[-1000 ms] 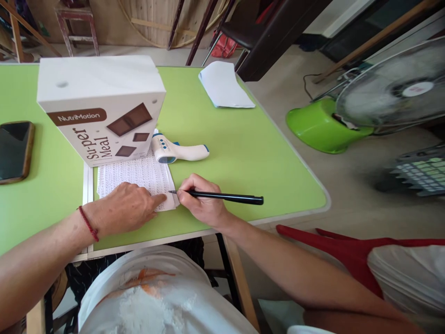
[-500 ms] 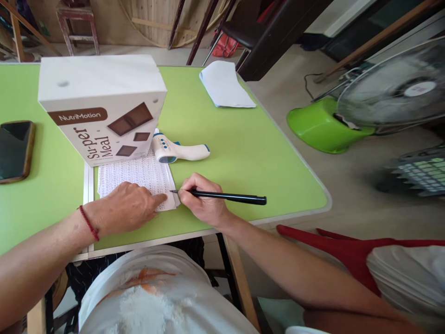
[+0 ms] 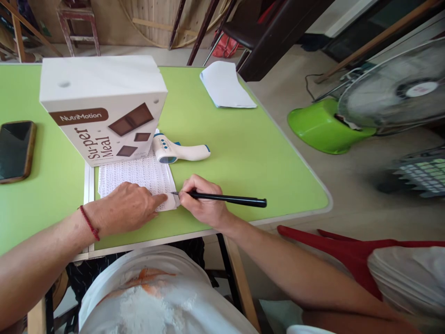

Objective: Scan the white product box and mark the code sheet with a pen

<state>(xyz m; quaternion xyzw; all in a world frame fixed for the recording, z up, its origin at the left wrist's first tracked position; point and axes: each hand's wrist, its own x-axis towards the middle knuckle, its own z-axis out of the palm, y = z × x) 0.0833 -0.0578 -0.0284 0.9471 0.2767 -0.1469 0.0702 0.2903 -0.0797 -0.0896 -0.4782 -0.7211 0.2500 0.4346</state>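
My right hand (image 3: 205,202) pinches a black pen (image 3: 239,200), whose tip points left and touches or nearly touches the lower right part of a handwritten sheet (image 3: 134,176). The sheet lies on other paper, its edges slightly fanned out. Over its lower edge rests my left hand (image 3: 125,208), holding nothing, with the index finger stretched out on the paper near the pen tip and the other fingers partly hidden. A white box (image 3: 100,111) stands upright at the sheet's top edge. Beside the box lies a white and blue infrared thermometer (image 3: 181,150).
All this is on a green table (image 3: 250,153) with a pale rim. A phone (image 3: 15,150) lies at the left, folded white paper (image 3: 225,86) at the far edge. On the floor to the right are a fan (image 3: 399,88) and a green stool (image 3: 313,127). A red chair (image 3: 361,260) stands nearby.
Both hands and the pen stay in nearly the same place. The pen's tip has shifted only very slightly, and the whole view has moved by a few pixels.
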